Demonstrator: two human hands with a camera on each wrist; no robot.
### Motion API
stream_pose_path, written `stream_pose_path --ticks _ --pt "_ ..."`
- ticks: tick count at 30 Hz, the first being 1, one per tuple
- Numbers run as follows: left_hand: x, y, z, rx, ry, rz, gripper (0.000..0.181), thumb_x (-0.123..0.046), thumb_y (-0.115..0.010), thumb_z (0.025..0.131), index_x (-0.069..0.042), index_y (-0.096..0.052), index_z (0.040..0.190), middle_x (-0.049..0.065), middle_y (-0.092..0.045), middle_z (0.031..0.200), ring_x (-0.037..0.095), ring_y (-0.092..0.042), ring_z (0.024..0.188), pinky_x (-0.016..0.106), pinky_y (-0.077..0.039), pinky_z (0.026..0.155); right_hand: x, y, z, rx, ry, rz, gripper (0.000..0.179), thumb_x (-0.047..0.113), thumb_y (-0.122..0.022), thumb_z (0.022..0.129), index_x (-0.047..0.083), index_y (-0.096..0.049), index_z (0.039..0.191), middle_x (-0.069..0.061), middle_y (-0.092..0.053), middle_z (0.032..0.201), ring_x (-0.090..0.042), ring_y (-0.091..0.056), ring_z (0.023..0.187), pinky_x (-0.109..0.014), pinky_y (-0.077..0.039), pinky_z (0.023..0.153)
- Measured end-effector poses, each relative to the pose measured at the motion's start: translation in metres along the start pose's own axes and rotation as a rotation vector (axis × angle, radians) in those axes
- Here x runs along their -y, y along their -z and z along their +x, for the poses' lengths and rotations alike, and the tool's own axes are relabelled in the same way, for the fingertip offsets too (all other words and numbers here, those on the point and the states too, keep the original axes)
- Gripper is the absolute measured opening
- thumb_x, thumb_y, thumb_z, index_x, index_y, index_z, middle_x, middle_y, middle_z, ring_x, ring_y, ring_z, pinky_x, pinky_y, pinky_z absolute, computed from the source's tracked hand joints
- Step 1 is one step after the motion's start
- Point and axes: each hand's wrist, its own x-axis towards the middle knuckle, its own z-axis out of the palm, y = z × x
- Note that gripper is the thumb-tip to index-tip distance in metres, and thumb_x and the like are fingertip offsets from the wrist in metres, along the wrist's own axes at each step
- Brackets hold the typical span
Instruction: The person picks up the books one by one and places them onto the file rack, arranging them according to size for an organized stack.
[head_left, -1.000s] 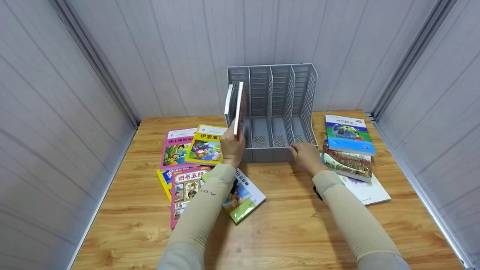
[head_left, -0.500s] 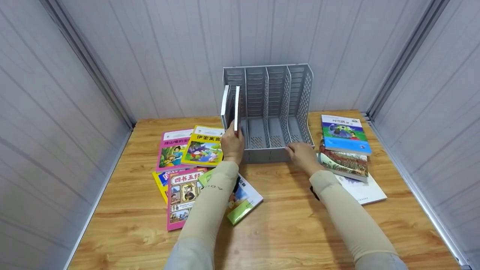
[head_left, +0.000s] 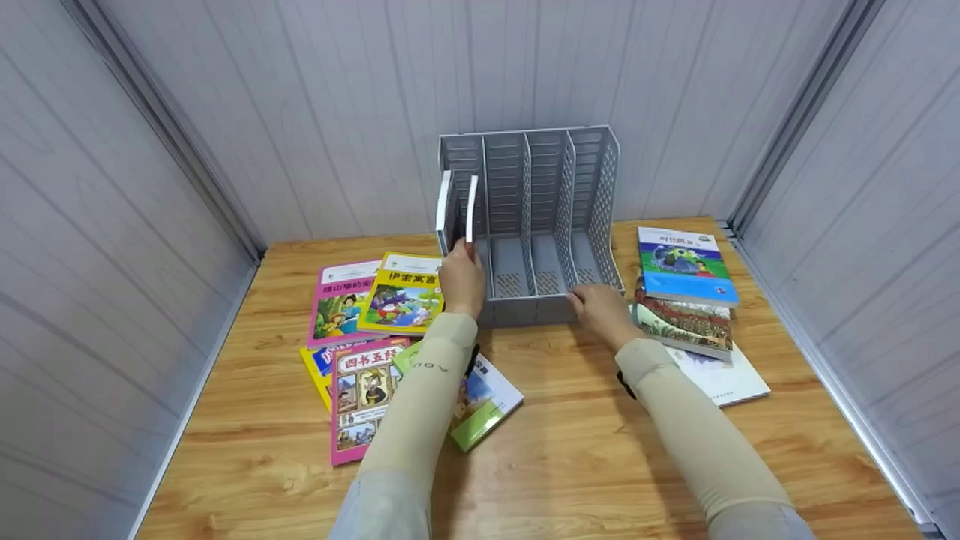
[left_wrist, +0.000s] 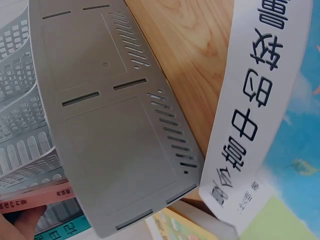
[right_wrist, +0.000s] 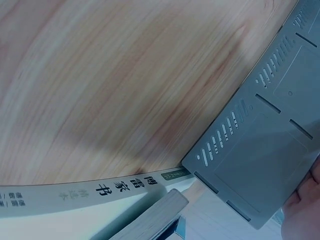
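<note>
With our left hand we are pinching a red-spined book, which is standing upright in the leftmost compartment of the gray rack, beside a teal-spined book. With our right hand we are gripping the rack's front rim near its right end. The rack is sitting by the back edge of the wooden table, between picture-covered books lying toward its left edge and overlapping books toward its right.

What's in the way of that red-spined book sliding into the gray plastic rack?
Nothing visible: the left hand holds the red-spined book in the rack, leftmost compartment. A rectangular teal-spined book stands beside it, apart.
</note>
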Motion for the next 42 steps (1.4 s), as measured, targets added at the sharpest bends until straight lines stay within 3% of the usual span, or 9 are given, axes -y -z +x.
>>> stream_pose_path --ticks 4,8,12,16,25,30,36,42 --pt "-0.003 0.001 0.001 0.017 0.043 0.017 0.024 -0.016 -0.060 0.113 0.005 -0.073 0.116 0.027 -0.080 0.111 0.044 -0.080 0.103 0.055 -0.064 0.087 0.001 0.000 0.000 -0.011 0.007 -0.001 0.028 0.022 -0.062 0.111 0.001 -0.077 0.099 -0.020 -0.079 0.097 -0.045 -0.074 0.100 -0.063 -0.055 0.099" --pt "-0.004 0.002 0.000 0.048 0.061 0.018 0.021 -0.012 -0.059 0.112 0.005 -0.071 0.114 0.028 -0.079 0.110 0.045 -0.079 0.104 0.056 -0.064 0.088 0.000 0.000 0.000 -0.006 0.009 0.004 0.030 0.023 -0.061 0.111 0.002 -0.075 0.095 -0.020 -0.078 0.093 -0.045 -0.074 0.096 -0.063 -0.056 0.096" --pt "-0.003 0.005 -0.005 0.103 0.068 0.033 0.019 -0.009 -0.060 0.107 0.006 -0.071 0.110 0.032 -0.078 0.107 0.049 -0.078 0.101 0.061 -0.062 0.086 -0.002 0.000 -0.001 0.011 0.001 -0.004 0.031 0.024 -0.059 0.113 0.003 -0.075 0.095 -0.019 -0.078 0.093 -0.044 -0.074 0.097 -0.063 -0.056 0.097" --pt "0.003 0.010 -0.009 0.112 0.060 0.091 0.021 -0.011 -0.063 0.103 0.007 -0.075 0.104 0.032 -0.078 0.101 0.051 -0.078 0.095 0.063 -0.061 0.082 -0.003 0.000 -0.002 0.019 -0.008 -0.010 0.030 0.024 -0.059 0.113 0.003 -0.077 0.102 -0.019 -0.080 0.099 -0.044 -0.075 0.102 -0.064 -0.055 0.101" --pt "0.023 0.028 -0.008 0.109 -0.077 0.213 0.034 -0.027 -0.070 0.101 0.002 -0.077 0.084 0.025 -0.080 0.086 0.047 -0.078 0.077 0.061 -0.060 0.067 -0.002 0.001 -0.001 0.031 -0.002 -0.011 0.032 0.025 -0.058 0.113 0.001 -0.079 0.113 -0.021 -0.080 0.111 -0.045 -0.074 0.109 -0.063 -0.055 0.104" --pt "0.032 0.038 -0.008 0.126 -0.163 0.239 0.035 -0.028 -0.069 0.101 -0.003 -0.072 0.076 0.019 -0.077 0.077 0.041 -0.075 0.068 0.057 -0.057 0.061 -0.001 0.003 -0.002 0.040 -0.016 0.002 0.030 0.025 -0.058 0.113 0.002 -0.077 0.104 -0.020 -0.079 0.100 -0.044 -0.075 0.102 -0.063 -0.056 0.099" --pt "0.035 0.047 -0.007 0.179 -0.201 0.268 0.033 -0.028 -0.067 0.102 -0.002 -0.075 0.082 0.016 -0.076 0.075 0.033 -0.069 0.062 0.047 -0.052 0.057 -0.001 0.004 -0.001 0.044 -0.030 0.014 0.032 0.026 -0.057 0.114 0.003 -0.077 0.101 -0.018 -0.078 0.095 -0.043 -0.074 0.099 -0.063 -0.056 0.096" --pt "0.039 0.053 -0.004 0.164 -0.223 0.286 0.030 -0.027 -0.072 0.105 0.001 -0.080 0.097 0.019 -0.080 0.084 0.037 -0.076 0.070 0.051 -0.061 0.065 0.000 0.003 0.000 0.045 -0.021 0.015 0.033 0.027 -0.058 0.114 0.003 -0.079 0.113 -0.019 -0.081 0.107 -0.044 -0.075 0.108 -0.063 -0.055 0.104"
